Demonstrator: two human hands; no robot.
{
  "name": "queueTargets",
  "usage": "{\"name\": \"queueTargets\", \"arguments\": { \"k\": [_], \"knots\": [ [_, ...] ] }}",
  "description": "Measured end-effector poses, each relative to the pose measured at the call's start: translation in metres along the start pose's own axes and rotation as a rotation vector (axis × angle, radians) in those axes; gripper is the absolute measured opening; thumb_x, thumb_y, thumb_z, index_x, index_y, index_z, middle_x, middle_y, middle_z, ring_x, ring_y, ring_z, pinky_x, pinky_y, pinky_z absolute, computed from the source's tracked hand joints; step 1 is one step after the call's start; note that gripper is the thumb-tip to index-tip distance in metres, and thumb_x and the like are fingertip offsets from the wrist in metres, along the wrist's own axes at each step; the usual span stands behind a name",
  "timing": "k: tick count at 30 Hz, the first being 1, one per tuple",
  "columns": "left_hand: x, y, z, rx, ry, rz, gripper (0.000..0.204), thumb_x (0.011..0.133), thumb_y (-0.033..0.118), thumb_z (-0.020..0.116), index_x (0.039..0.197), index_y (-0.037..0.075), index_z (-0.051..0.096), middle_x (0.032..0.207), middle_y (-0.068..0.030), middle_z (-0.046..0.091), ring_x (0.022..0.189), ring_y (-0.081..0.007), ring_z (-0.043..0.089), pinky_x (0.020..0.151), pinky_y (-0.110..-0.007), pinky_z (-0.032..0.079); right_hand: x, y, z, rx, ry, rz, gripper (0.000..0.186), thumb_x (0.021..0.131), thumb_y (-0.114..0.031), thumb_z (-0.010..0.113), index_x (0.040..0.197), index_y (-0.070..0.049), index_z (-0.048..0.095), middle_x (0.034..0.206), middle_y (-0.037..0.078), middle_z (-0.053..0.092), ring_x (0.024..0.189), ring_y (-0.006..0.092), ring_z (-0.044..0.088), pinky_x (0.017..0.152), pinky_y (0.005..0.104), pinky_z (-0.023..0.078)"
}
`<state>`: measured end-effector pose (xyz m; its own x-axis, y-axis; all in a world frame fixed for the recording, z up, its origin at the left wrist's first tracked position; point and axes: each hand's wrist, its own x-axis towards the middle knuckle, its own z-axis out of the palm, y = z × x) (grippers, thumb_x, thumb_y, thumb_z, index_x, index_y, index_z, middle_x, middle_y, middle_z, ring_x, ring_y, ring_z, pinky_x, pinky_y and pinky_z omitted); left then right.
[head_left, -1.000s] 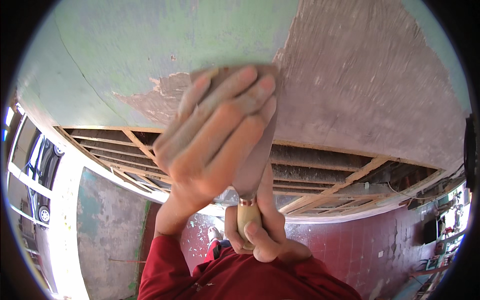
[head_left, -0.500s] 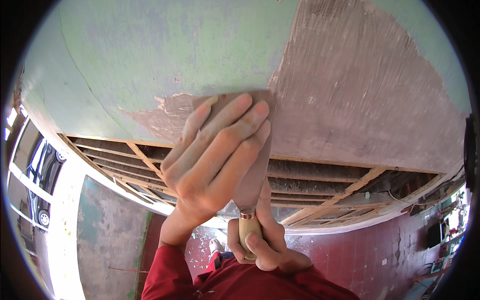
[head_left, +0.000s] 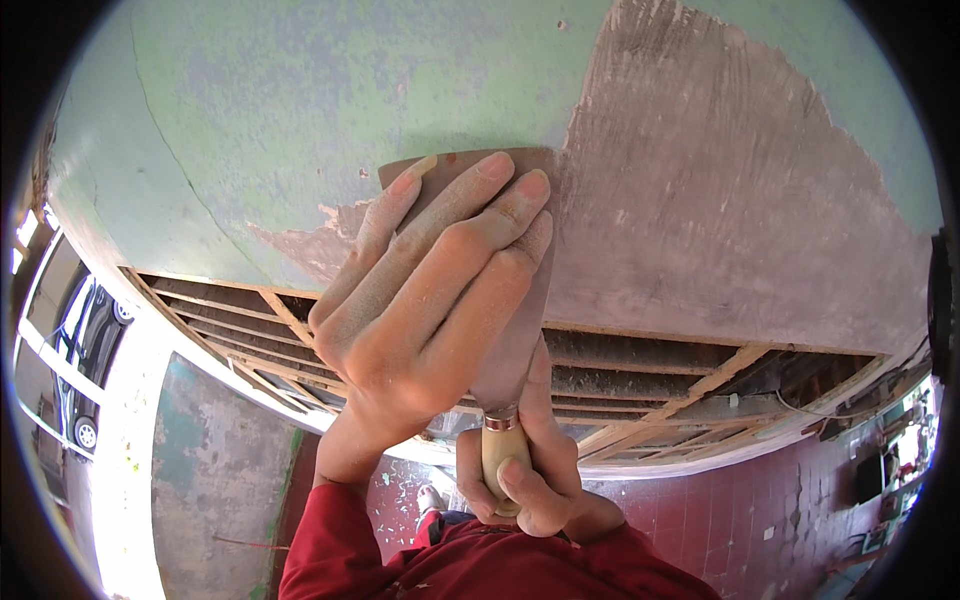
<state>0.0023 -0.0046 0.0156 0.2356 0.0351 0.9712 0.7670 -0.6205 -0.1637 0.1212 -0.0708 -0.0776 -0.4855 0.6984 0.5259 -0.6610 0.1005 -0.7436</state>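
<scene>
A wide scraper with a flared metal blade and a pale wooden handle lies with its front edge against a worn green painted surface. My right hand is closed around the handle, its thumb over the front. Over the blade lies my left hand, dusty, its bent fingers pressed on the metal close to the edge; its thumb is hidden. Right of the blade spreads a scraped grey-brown patch. A smaller bare patch shows on the left.
Below the painted surface, wooden battens frame open gaps, with a thin cable at the right. Reddish floor tiles lie beneath, with pale flakes near my foot. A dark car stands beyond the opening at far left.
The scraper has slid forward over the green paint, away from my body, with both hands moving along on it. The view has shifted slightly.
</scene>
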Motion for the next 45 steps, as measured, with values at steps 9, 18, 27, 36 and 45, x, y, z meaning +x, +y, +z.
{"name": "queueTargets", "arguments": {
  "k": [9, 18, 27, 36, 45],
  "knots": [
    [-0.003, 0.001, -0.005, 0.027, -0.041, -0.004, 0.015, 0.071, 0.008, 0.071, 0.084, 0.002, 0.074, 0.096, -0.0098, 0.075, 0.105, -0.0278, 0.070, 0.097, -0.046, 0.052, 0.001, -0.003, 0.000, -0.067, -0.006, 0.020, 0.084, 0.101, -0.023, 0.040, 0.153, -0.013, -0.025, 0.066, 0.010, 0.054, 0.045, 0.0083, 0.041, 0.039, 0.0227, 0.035],
    [-0.016, 0.000, -0.006, 0.057, -0.090, 0.053, 0.008, 0.075, 0.007, 0.073, 0.083, 0.009, 0.073, 0.101, 0.0004, 0.074, 0.104, -0.0161, 0.070, 0.095, -0.035, 0.053, -0.011, 0.005, 0.009, -0.040, 0.105, 0.080, 0.089, 0.099, -0.029, 0.043, 0.153, -0.016, -0.026, 0.062, 0.010, 0.054, 0.041, 0.0077, 0.038, 0.036, 0.0219, 0.034],
    [0.001, -0.003, -0.005, 0.069, -0.029, 0.073, 0.010, 0.072, 0.007, 0.072, 0.082, 0.008, 0.072, 0.099, 0.0004, 0.073, 0.103, -0.0168, 0.070, 0.093, -0.036, 0.055, 0.000, -0.003, 0.005, -0.053, 0.077, 0.054, 0.091, 0.101, -0.039, 0.046, 0.153, -0.018, -0.026, 0.063, 0.011, 0.054, 0.042, 0.0090, 0.042, 0.036, 0.0222, 0.036],
    [0.019, -0.005, -0.005, 0.052, 0.005, 0.076, 0.015, 0.072, 0.010, 0.070, 0.085, 0.005, 0.073, 0.099, -0.0062, 0.074, 0.107, -0.0252, 0.069, 0.098, -0.045, 0.052, 0.011, -0.016, 0.005, -0.047, 0.009, 0.000, 0.083, 0.102, -0.028, 0.040, 0.154, -0.015, -0.023, 0.068, 0.009, 0.053, 0.047, 0.0079, 0.041, 0.040, 0.0219, 0.034],
    [0.004, 0.000, -0.004, 0.076, -0.033, 0.104, 0.010, 0.074, 0.008, 0.070, 0.084, 0.007, 0.072, 0.099, -0.0021, 0.074, 0.104, -0.0207, 0.070, 0.095, -0.039, 0.054, -0.001, -0.007, 0.005, -0.099, 0.088, -0.019, 0.086, 0.100, -0.029, 0.042, 0.153, -0.012, -0.024, 0.103, 0.024, 0.060, 0.044, 0.0089, 0.045, 0.035, 0.0221, 0.038]
  ]
}}
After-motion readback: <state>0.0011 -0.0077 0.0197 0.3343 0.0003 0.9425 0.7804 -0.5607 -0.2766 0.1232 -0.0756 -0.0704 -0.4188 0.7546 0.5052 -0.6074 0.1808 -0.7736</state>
